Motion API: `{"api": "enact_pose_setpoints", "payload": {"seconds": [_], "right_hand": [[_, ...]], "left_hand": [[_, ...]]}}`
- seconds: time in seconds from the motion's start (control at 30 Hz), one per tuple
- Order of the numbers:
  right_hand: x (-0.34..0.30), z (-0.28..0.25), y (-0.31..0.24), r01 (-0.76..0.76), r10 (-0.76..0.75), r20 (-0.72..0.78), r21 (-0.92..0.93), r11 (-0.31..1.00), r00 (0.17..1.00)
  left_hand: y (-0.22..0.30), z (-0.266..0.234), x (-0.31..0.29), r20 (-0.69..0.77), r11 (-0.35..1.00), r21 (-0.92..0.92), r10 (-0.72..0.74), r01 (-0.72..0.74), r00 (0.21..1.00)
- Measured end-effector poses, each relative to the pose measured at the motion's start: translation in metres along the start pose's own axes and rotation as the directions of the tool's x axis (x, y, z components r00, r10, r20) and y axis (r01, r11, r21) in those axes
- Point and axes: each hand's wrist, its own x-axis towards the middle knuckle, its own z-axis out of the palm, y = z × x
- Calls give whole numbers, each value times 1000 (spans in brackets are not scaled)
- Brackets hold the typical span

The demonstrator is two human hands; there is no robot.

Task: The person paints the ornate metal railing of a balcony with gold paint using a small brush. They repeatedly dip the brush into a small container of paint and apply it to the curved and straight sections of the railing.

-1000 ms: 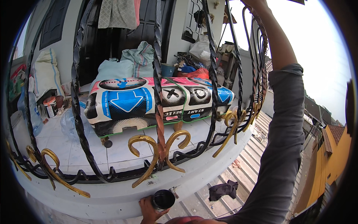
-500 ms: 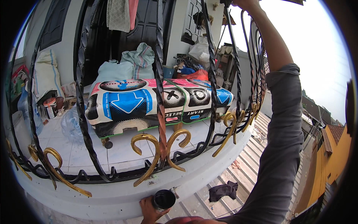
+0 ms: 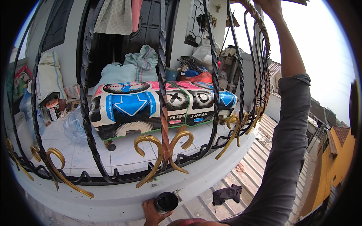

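At the lower edge, my left hand (image 3: 152,212) is wrapped around the side of a small round can (image 3: 166,202). Its inside looks dark, and it stands in front of the white balcony ledge (image 3: 124,203). My right arm reaches up along the right side, with its grey sleeve pushed to the elbow. At the top edge the right hand (image 3: 270,6) is cut off, beside the top rail of the curved iron railing (image 3: 256,15); its fingers are out of sight. The twisted bars are black with gold scrolls (image 3: 149,141), and one middle bar (image 3: 164,126) has a reddish-brown stretch.
Behind the bars lies a long bundle (image 3: 132,105) wrapped in printed sheeting, on small wheels. Sacks (image 3: 49,77), a plastic bottle (image 3: 75,126) and a paint tin (image 3: 52,109) stand around it. Below right, a dark cloth (image 3: 227,194) lies on a ribbed metal roof (image 3: 249,165).
My right hand has moved rightward along the top of the railing, away from the bars in front. The left hand still holds the can in nearly the same place.
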Motion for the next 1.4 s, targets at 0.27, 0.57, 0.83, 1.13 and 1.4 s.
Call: {"api": "enact_pose_setpoints", "payload": {"seconds": [0.27,0.57,0.83,1.13,1.4], "right_hand": [[-44,-23,5,-811,487,719,183,555,496],[-50,-12,-21,-827,430,707,503,251,561],[-63,-10,-41,-586,608,341,767,261,717],[-70,-14,-46,-652,623,391,711,263,677],[-62,-10,-44,-647,640,359,705,291,679]], "left_hand": [[5,-5,4,-15,993,88,83,-81,996],[4,-2,-3,114,976,-85,-189,199,975],[4,-1,0,127,977,-38,-206,212,970],[3,1,-3,104,981,-66,-174,181,979],[13,-10,5,121,982,-72,-166,175,979]]}}
